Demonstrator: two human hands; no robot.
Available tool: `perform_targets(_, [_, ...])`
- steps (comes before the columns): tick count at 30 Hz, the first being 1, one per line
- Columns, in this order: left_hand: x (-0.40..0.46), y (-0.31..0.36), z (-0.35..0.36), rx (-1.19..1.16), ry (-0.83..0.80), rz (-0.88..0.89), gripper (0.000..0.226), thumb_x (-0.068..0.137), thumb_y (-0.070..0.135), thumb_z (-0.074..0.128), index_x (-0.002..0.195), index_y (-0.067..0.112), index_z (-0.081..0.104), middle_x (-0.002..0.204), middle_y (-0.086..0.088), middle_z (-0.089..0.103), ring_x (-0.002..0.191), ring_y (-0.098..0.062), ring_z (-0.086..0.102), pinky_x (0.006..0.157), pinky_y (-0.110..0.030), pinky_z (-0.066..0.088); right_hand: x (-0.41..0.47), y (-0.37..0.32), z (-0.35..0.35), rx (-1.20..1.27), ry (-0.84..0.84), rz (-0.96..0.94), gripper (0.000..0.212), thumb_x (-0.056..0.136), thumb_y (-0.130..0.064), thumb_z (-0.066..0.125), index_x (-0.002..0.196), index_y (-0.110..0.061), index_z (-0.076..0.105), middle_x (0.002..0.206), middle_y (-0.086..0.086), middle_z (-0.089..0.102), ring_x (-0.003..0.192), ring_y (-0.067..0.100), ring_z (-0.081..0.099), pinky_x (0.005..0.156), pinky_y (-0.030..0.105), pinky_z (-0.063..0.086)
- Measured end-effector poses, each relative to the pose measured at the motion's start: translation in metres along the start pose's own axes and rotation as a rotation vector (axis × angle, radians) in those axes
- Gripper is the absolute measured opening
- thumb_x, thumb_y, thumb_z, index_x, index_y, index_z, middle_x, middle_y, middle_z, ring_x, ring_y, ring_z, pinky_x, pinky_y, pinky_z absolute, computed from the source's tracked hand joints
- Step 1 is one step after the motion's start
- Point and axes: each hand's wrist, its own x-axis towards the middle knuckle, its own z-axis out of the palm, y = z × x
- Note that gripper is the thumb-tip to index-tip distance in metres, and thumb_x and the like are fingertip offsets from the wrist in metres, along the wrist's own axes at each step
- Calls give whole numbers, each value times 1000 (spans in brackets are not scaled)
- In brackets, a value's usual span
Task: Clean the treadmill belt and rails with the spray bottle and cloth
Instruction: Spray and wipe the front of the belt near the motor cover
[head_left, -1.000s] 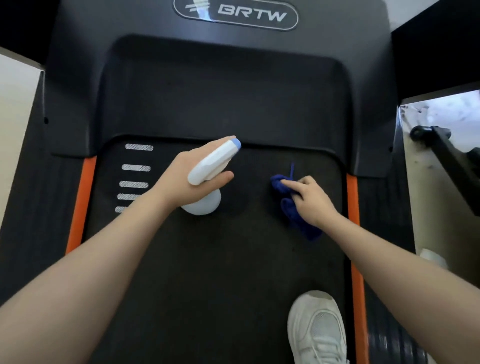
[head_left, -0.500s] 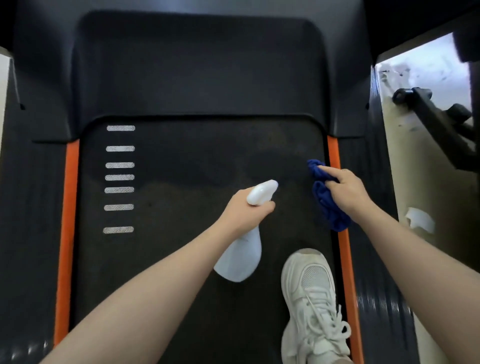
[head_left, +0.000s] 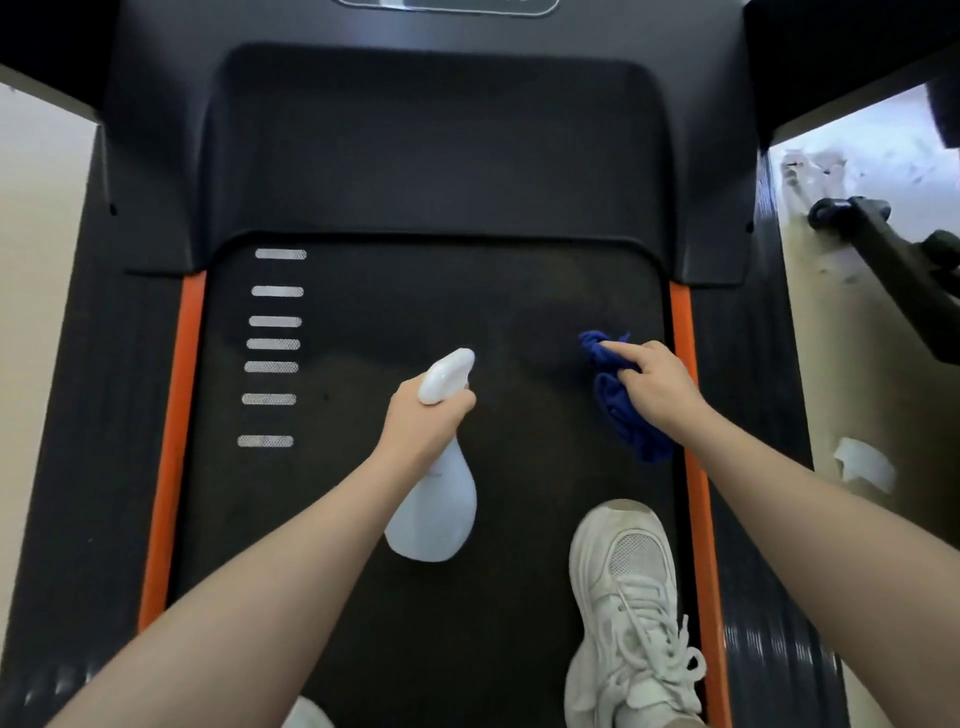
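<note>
The black treadmill belt fills the middle of the head view, with an orange strip and dark rail on the left and on the right. My left hand grips the neck of a white spray bottle, nozzle pointing forward over the belt. My right hand holds a bunched blue cloth pressed on the belt near the right orange strip. A darker damp-looking patch lies on the belt ahead of the cloth.
My white sneaker stands on the belt at the lower right, below the cloth. The black motor cover rises ahead. Grey dashes mark the belt's left side. Dark equipment and pale scraps lie on the floor to the right.
The view shifted: I see further down the belt than a second ago. My left hand drew the spray bottle back and tipped its base toward me. My right hand carried the cloth toward the right strip.
</note>
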Motion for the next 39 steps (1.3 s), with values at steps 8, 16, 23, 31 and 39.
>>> perform_targets(8, [10,17,-26,-47,136,32,29,73,24,60,88,0,62,69,-3,52,65,-16,49,62,-31,39,26,-41,28,-92,98,-78,41,100,-19,35,140,-27,40,123,6,37,104,26,48,85,38,46])
perform_targets(16, [53,57,-10,-137,111,182,18,69,22,58,82,10,61,70,6,54,66,-11,49,62,-25,39,57,-79,60,-583,54,-336,56,90,-31,55,141,-30,31,133,12,34,112,32,41,84,39,40])
perform_targets(23, [73,69,-2,-139,182,217,30,65,21,54,80,-6,55,71,-5,51,66,-14,47,61,-31,37,102,-67,30,-664,176,-196,56,92,-17,45,143,-30,27,128,16,38,99,33,48,74,39,39])
perform_targets(31, [74,72,-6,-104,223,242,27,63,21,53,81,2,58,67,-2,53,65,-16,50,61,-33,41,98,-115,58,-642,3,-431,55,94,-32,48,144,-29,23,134,18,32,107,35,47,82,41,41])
perform_targets(39, [68,59,3,-69,165,346,33,84,17,67,115,23,56,93,21,58,84,13,55,69,-2,41,96,-66,30,-516,187,38,51,96,-22,39,145,-28,24,137,19,30,109,37,46,86,41,40])
